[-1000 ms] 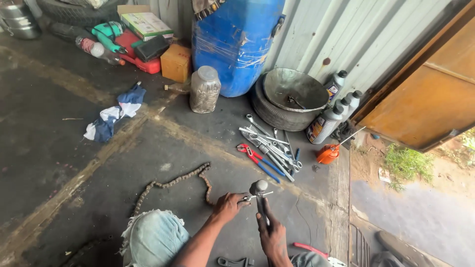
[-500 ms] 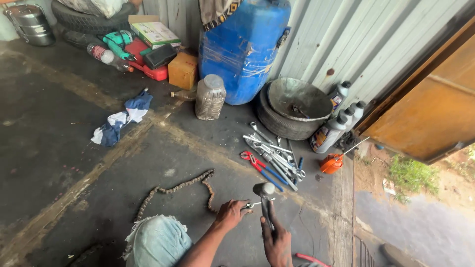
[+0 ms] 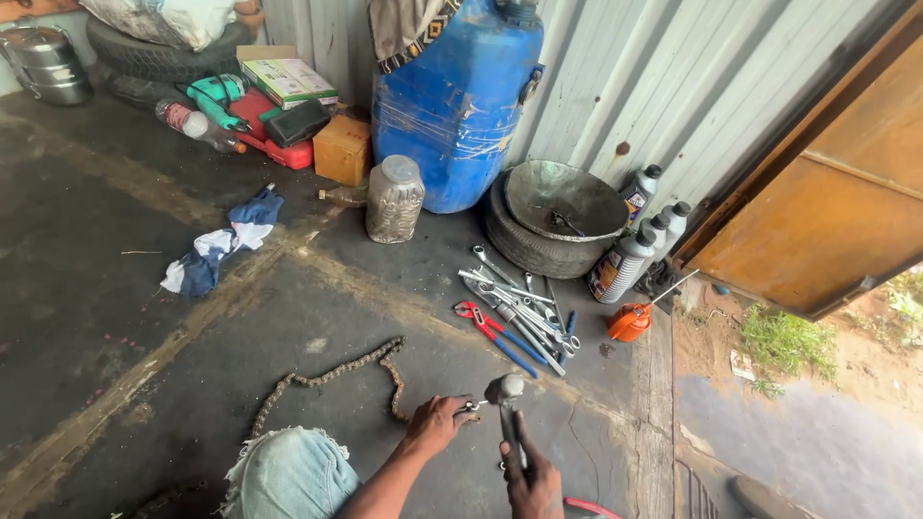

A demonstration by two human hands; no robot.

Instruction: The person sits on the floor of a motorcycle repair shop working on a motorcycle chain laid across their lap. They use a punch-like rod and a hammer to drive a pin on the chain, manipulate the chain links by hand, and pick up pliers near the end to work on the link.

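My right hand (image 3: 531, 481) grips the handle of a hammer (image 3: 505, 394), its metal head raised just above the concrete floor. My left hand (image 3: 437, 423) pinches a small metal part (image 3: 471, 407) at the end of a rusty drive chain (image 3: 332, 377), right beside the hammer head. The chain curves away to the left across the floor. My knee in torn light jeans (image 3: 284, 476) sits at the bottom edge.
Several spanners and red-and-blue pliers (image 3: 495, 334) lie just beyond the hammer. An orange oil can (image 3: 632, 322), oil bottles (image 3: 625, 264), a metal bowl on a tyre (image 3: 562, 202), a blue drum (image 3: 457, 96), a jar (image 3: 394, 197) and rags (image 3: 221, 245) stand farther back.
The view has tilted and shifted slightly. Both hands stay at the chain end with the hammer held over it.
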